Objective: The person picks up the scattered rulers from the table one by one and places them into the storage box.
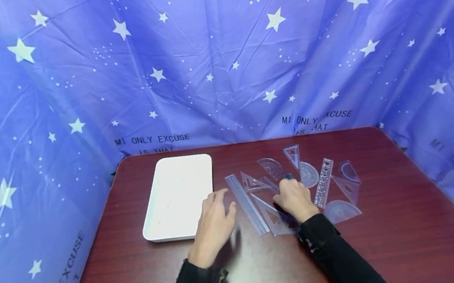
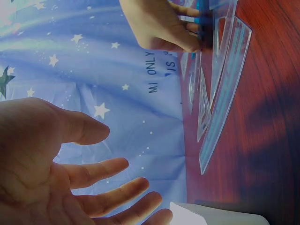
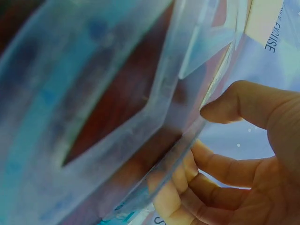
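Note:
My right hand (image 1: 295, 197) pinches the edge of a large clear set square (image 1: 268, 219), with thumb on one side and fingers on the other in the right wrist view. The set square (image 3: 152, 129) has a triangular cutout and fills much of that view. My left hand (image 1: 215, 218) hovers by the white tray's right edge, its fingers spread and holding nothing. Between the hands lies a long clear ruler (image 1: 246, 205). A smaller set square (image 1: 251, 183) rests beside it, and a protractor (image 1: 270, 168) is just beyond.
The white tray (image 1: 178, 197) sits at the left of the dark red table (image 1: 256, 279). Right of my right hand lie a stencil ruler (image 1: 324, 184), protractors (image 1: 342, 211) and another set square (image 1: 348, 189). A starry blue curtain (image 1: 218, 67) hangs behind the table.

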Demonstrator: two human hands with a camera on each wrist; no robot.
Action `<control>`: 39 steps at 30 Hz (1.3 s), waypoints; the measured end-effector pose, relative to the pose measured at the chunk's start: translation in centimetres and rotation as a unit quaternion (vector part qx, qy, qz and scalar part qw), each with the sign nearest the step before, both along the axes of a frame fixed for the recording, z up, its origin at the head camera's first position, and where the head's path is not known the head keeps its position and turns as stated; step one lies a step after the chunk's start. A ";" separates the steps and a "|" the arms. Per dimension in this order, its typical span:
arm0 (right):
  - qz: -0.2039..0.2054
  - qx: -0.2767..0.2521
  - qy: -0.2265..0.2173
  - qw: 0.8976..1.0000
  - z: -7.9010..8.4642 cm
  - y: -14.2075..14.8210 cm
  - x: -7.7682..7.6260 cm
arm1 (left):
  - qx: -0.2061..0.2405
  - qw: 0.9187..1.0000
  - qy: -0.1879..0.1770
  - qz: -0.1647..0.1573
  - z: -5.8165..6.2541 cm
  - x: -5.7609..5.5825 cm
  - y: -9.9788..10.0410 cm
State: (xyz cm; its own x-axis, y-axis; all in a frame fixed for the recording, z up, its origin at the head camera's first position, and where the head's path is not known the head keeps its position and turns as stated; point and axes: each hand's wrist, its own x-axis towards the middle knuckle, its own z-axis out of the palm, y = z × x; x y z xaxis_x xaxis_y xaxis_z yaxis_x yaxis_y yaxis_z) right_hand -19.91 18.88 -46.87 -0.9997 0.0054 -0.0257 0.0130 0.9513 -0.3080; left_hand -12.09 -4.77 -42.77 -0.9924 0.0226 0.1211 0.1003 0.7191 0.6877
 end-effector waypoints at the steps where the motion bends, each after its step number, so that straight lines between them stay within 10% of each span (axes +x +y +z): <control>1: 0.000 0.003 0.001 1.000 0.1 -0.1 0.1 | 0.000 1.000 0.000 -0.001 0.0 0.0 0.0; 14: -0.009 -0.015 0.093 0.996 -0.1 0.6 0.7 | 0.020 1.000 0.005 -0.023 -0.1 0.0 0.6; 19: 0.009 -0.030 0.148 0.988 0.9 0.3 1.5 | 0.047 0.997 0.035 -0.058 -2.0 -0.8 0.6; 24: 0.063 -0.066 0.217 0.972 2.7 -0.2 2.8 | 0.052 0.992 0.070 -0.086 -5.2 -2.1 0.6; 29: 0.152 -0.104 0.292 0.938 4.3 -0.5 4.1 | 0.129 0.987 0.035 -0.087 -3.1 -1.5 1.1; 33: 0.226 -0.115 0.343 0.904 5.0 -0.5 5.2 | 0.259 0.962 -0.037 -0.079 -1.9 -1.3 1.5; 39: 0.324 -0.138 0.366 0.862 4.9 -0.8 6.4 | 0.447 0.875 -0.157 -0.096 -1.5 -1.5 2.0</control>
